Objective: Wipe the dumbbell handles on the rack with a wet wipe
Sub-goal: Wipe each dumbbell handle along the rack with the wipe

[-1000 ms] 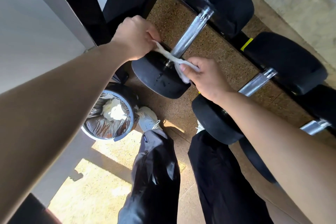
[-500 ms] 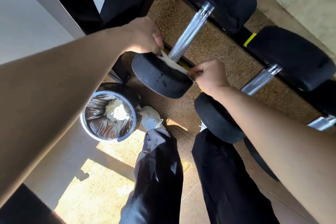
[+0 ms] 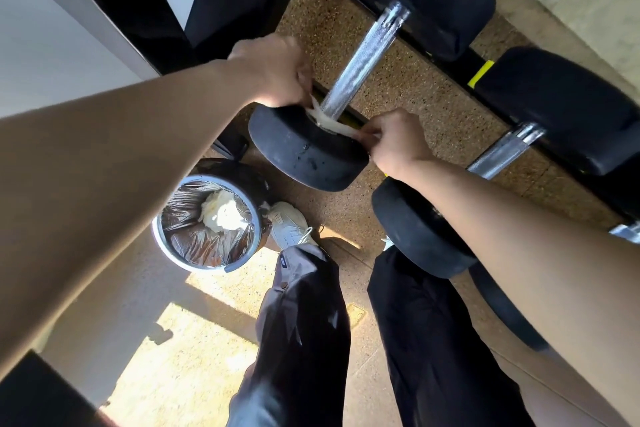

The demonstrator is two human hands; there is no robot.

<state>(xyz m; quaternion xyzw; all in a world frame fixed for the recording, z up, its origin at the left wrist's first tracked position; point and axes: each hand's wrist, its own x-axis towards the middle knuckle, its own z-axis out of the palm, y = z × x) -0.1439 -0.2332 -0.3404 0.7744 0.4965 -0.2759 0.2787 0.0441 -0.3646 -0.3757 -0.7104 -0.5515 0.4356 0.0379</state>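
The wet wipe (image 3: 327, 120) is pulled into a thin, taut strip between two pinches. The left hand (image 3: 273, 71) holds one end between curled fingers and thumb, and the right hand (image 3: 394, 142) nips the other. A second ago it was a looser bunch looped round the handle (image 3: 360, 62), with the hands closer in. Now they have drawn apart and the strip has slid to the base of the bar, where the metal meets the near weight (image 3: 304, 152). That looks like a shoe-shine stroke finishing the near end of this handle, though I cannot tell how much of the bar above has been covered. From the grip, the bar rises away from the middle of the strip, between the two hands. The weight sits just on the person's side of it, touching the wipe. Beyond the right hand lies the next handle (image 3: 502, 152) — apparently not yet wiped. Below the left forearm stands a lined bin (image 3: 239, 265) holding a crumpled white wad.
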